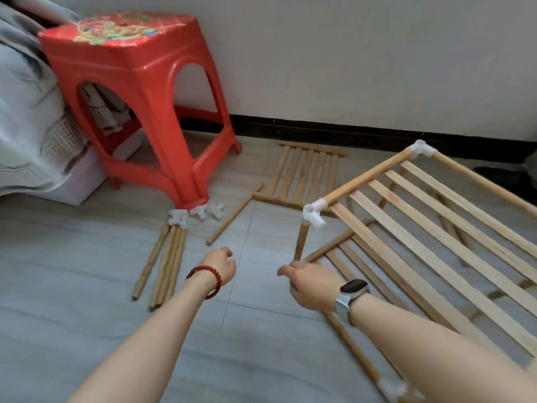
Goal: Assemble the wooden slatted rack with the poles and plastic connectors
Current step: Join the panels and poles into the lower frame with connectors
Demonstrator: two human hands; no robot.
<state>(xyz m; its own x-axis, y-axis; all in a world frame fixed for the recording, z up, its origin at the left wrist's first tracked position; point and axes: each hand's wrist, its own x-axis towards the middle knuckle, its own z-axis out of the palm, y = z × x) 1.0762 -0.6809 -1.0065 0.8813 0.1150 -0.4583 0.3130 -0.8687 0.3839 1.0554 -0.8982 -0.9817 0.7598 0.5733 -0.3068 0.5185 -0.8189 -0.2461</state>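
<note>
Gripping the lower corner of the half-built rack [421, 216] on the floor [116, 330], the right hand [312, 285] curled around the foot of a short upright pole [300, 241] topped by a white connector [313, 213]. The left hand [219, 267] hovered loosely curled, holding nothing, near a bundle of spare poles [164, 263]. Loose connectors [197, 213] lay beside a red stool [139, 91], a separate slatted panel [302, 175] flat near the wall.
</note>
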